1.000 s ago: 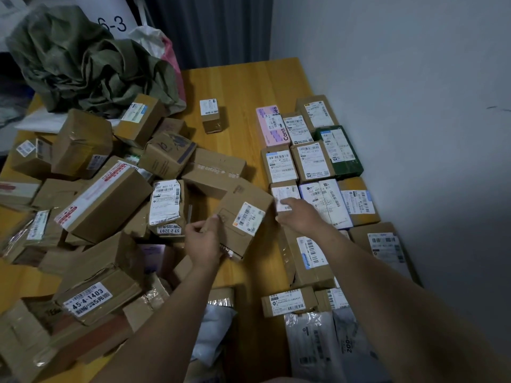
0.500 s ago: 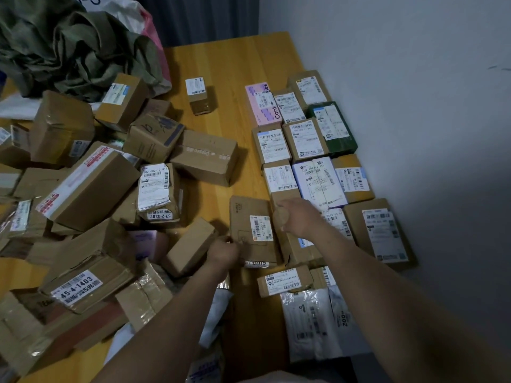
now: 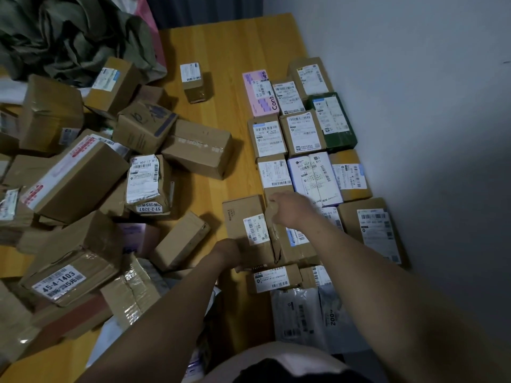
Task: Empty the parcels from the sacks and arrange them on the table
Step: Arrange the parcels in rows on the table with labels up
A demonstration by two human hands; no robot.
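Note:
A flat brown parcel [image 3: 243,217] with a small white label lies on the wooden table [image 3: 232,56], pressed against the left side of the tidy rows of labelled parcels [image 3: 301,131] by the wall. My left hand [image 3: 229,251] grips its near edge. My right hand [image 3: 290,210] rests curled on its far right corner, where it meets the neighbouring box. A loose heap of brown parcels [image 3: 77,178] covers the table's left half. An empty olive-green sack [image 3: 69,31] lies crumpled at the back left.
A small upright box [image 3: 192,81] stands alone at mid-table. Grey plastic mailer bags [image 3: 301,316] lie at the near end of the rows. The white wall [image 3: 414,78] borders the table on the right. A pink bag [image 3: 154,37] peeks out behind the sack.
I carried the brown parcel from the heap, laid it flat label-up and slid it against the arranged rows. Both hands stayed on it.

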